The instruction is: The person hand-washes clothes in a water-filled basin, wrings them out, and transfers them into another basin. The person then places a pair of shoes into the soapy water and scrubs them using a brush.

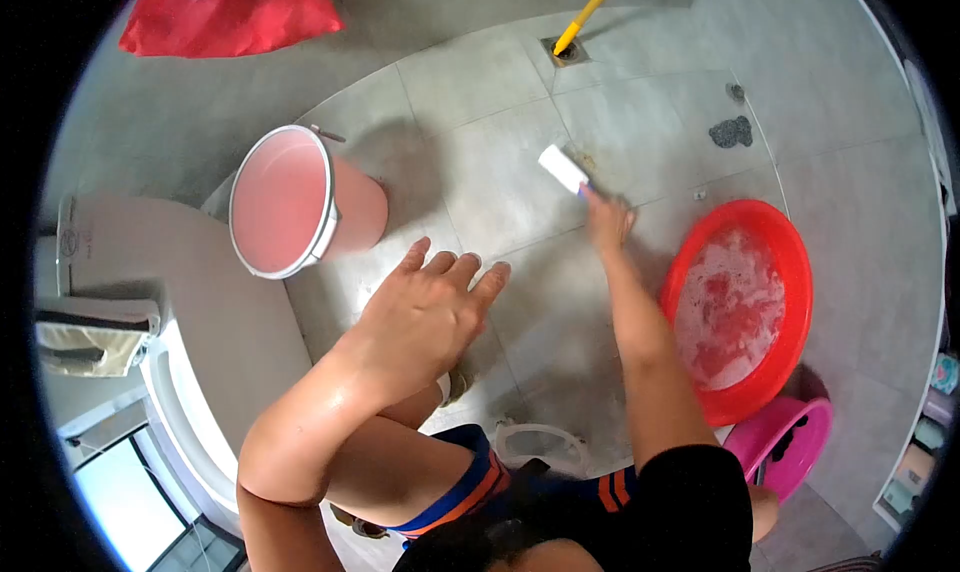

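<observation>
My right hand (608, 222) is closed round the handle of a white-headed brush (563, 169), which is at the grey tiled floor. Raised near my knee, my left hand (428, 307) holds nothing, its fingers apart and bent a little. A pink bucket (358, 207) with a white rim stands beyond my left hand, filled with pinkish liquid. To the right of my right arm lies a red basin (797, 297) of sudsy water.
A magenta basin (822, 432) leans by the red one. The toilet (190, 412) is at the left. A yellow pole (590, 14) meets a floor drain at the top. A red bag (230, 14) hangs upper left. Dark clumps (731, 132) lie on the floor.
</observation>
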{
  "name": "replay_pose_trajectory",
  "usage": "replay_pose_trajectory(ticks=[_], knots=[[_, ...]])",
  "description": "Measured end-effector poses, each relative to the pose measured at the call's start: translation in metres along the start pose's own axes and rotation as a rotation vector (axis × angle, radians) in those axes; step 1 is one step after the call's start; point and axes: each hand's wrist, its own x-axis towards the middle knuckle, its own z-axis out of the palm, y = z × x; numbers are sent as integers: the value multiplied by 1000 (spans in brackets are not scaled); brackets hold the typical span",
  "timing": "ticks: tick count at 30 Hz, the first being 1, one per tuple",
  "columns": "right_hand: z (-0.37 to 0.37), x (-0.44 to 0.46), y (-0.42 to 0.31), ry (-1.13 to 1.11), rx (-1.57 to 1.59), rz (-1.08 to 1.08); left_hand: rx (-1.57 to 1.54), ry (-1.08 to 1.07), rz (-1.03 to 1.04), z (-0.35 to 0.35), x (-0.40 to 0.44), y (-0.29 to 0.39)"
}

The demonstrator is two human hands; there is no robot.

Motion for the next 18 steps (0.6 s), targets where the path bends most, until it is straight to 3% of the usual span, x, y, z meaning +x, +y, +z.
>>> replay_pose_trajectory(ticks=[2, 4, 7, 8, 10, 13, 17, 18], knots=[[22, -61, 9, 110, -8, -251, 45, -19, 26, 10, 3, -15], [37, -116, 21, -186, 115, -325, 78, -73, 60, 3, 5, -20], [23, -114, 14, -337, 65, -258, -18, -43, 133, -3, 11, -27], [34, -97, 17, 6, -23, -359, -9, -13, 152, -2, 14, -29], [41, -18, 17, -114, -72, -158, 22, -19, 151, -2, 18, -34], [9, 80, -2, -39, 9, 67, 63, 14, 160, 0, 22, -36], [0, 68, -24, -45, 59, 212, 41, 23, 184, 2, 20, -36], [3, 40, -24, -25, 221, 220, 35, 20, 200, 4, 21, -39]])
